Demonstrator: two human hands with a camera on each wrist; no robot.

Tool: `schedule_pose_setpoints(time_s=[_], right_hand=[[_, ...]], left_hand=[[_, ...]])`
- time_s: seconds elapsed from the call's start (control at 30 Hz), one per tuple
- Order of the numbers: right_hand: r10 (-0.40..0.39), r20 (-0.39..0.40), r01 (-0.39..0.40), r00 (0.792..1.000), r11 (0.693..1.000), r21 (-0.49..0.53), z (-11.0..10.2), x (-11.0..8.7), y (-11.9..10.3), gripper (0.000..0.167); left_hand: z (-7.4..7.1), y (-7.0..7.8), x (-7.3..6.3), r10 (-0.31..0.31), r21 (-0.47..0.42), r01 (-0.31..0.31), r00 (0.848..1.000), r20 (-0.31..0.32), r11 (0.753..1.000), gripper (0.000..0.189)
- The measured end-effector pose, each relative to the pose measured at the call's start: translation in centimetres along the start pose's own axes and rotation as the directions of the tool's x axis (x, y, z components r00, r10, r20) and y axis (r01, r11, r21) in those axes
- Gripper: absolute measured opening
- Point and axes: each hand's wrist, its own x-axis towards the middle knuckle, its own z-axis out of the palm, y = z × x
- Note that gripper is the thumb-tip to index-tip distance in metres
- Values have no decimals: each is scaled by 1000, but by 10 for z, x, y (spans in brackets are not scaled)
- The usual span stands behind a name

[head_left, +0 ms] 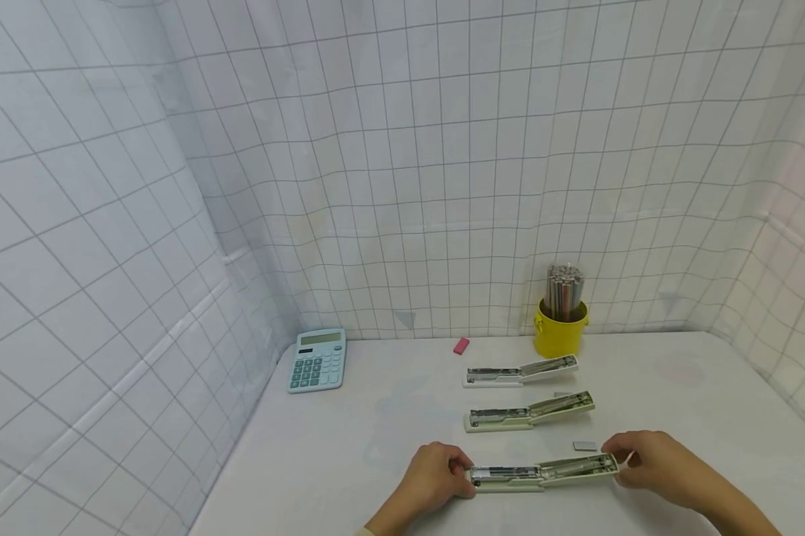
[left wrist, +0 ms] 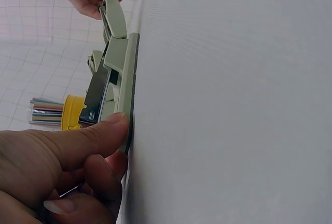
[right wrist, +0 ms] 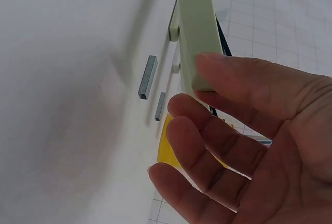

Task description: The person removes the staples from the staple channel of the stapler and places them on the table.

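Nearest me lies a pale green stapler (head_left: 510,489), opened out with its top arm swung back to the right. My left hand (head_left: 434,476) pinches the left end of its base between thumb and fingers. At the other end, my right hand (head_left: 657,465) grips the tip of the top arm, the thumb (right wrist: 218,68) on one face and the index finger behind it. Behind it are a second pale green stapler (head_left: 503,426) and a white stapler (head_left: 492,383), both opened out the same way. A staple strip (head_left: 585,446) lies just beyond the held stapler's arm.
Another staple strip (head_left: 563,394) lies between the farther staplers. At the back stand a yellow bucket (head_left: 555,342) of pencils (head_left: 565,290) and, left of it, a pink eraser (head_left: 461,346). A light blue calculator (head_left: 332,372) lies at the far left. Grid-patterned cloth walls enclose the white table.
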Motion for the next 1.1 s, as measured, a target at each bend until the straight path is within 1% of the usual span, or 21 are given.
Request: schedule_pose_setpoints(time_s=[0.13,0.2,0.23,0.27,0.37,0.43,0.47,0.5,0.53,0.57,0.6,0.67,0.7,0.77,0.87,1.0,1.1], right_hand=[[11,26,-11,1000,1000,-4,-1,2,1,34],[60,36,-60,998,998,-18,-4,2,-5,39],[94,27,-93,995,995,-31,-6,1,-10,43],[123,7,-123,992,991,-49,-8,1,-16,47],[156,-96,-163,983,984,-69,-9,2,-37,51],[128,-149,-138,980,989,-55,-3,7,-52,47],[104,-146,-107,984,994,-13,2,10,-59,44],[81,-124,-76,989,996,49,9,14,-65,43],[71,-90,-60,993,991,123,16,20,-72,42],[62,-47,-51,997,979,199,25,25,-77,42],[48,-2,-46,999,958,282,33,31,-82,42],[36,80,-66,996,906,417,51,42,-88,40],[32,108,-77,994,889,452,60,46,-90,39],[31,146,-99,989,869,485,75,53,-93,36],[44,187,-131,981,864,486,91,59,-95,32],[58,199,-150,978,861,486,99,62,-95,31],[46,197,-139,979,860,491,99,62,-96,31]], left_hand=[[0,0,0,-2,2,2,1000,4,1000,23],[-1,1,0,-4,1,4,1000,6,1000,23],[-1,1,0,-5,-1,5,1000,8,1000,23],[-1,1,0,-7,-5,7,1000,10,1000,23],[-1,1,0,-5,-12,5,1000,16,1000,23],[-1,1,1,3,-14,-3,1000,21,1000,23],[-1,1,1,5,-16,-5,1000,23,1000,23],[-1,0,1,8,-16,-8,1000,24,1000,23],[-1,0,1,10,-13,-10,1000,24,1000,23],[-2,0,1,13,-10,-13,1000,24,1000,23],[-2,0,1,17,-6,-16,1000,21,1000,23],[-2,-1,0,17,2,-17,1000,15,1000,23],[-2,-1,0,19,8,-19,1000,11,1000,23],[-2,-2,0,21,14,-21,1000,9,1000,23],[-1,-1,1,13,13,-13,1000,15,1000,23],[0,0,1,8,14,-8,1000,20,1000,23],[-1,0,0,13,18,-13,1000,20,1000,23]])
